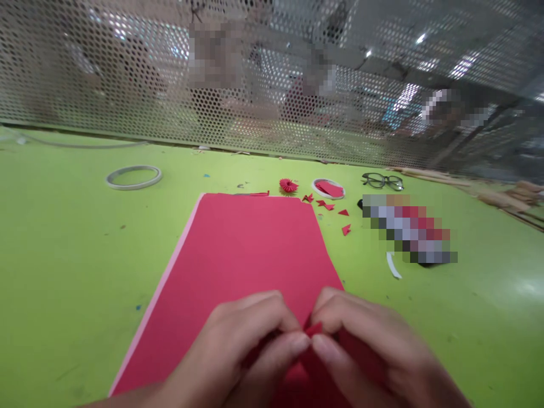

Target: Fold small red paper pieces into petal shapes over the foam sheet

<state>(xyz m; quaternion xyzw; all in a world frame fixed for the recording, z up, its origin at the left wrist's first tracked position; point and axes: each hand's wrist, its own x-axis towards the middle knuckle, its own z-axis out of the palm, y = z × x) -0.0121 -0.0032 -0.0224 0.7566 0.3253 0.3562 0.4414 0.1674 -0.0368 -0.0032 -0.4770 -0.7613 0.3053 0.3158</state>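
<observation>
**Two hands pinching a small folded scrap of red paper over a red sheet**

Both hands meet at the near edge of the view, fingertips pressed together. The left hand (238,345) and the right hand (365,345) are each closed on the same small red folded paper piece (313,328), which peeks out as a narrow wedge between the two thumbs — the rest of it is hidden by the fingers. The piece sits at the midline, equally near both hands; what shows of it runs roughly left to right, tilted up towards the right hand.

Beneath the hands lies a large rectangular red paper sheet (246,255), its long axis running away from the person across the bright green tabletop (63,255). Beyond the sheet's far edge: a small pleated red paper rosette (288,185), a white ring holding red paper (328,188), and scattered red triangular offcuts (335,218) — all well apart from the hands. A pair of dark-framed spectacles (382,181) rests to the far right, a roll of pale tape (133,177) to the far left. A perforated metal screen (127,85) bounds the table.
</observation>
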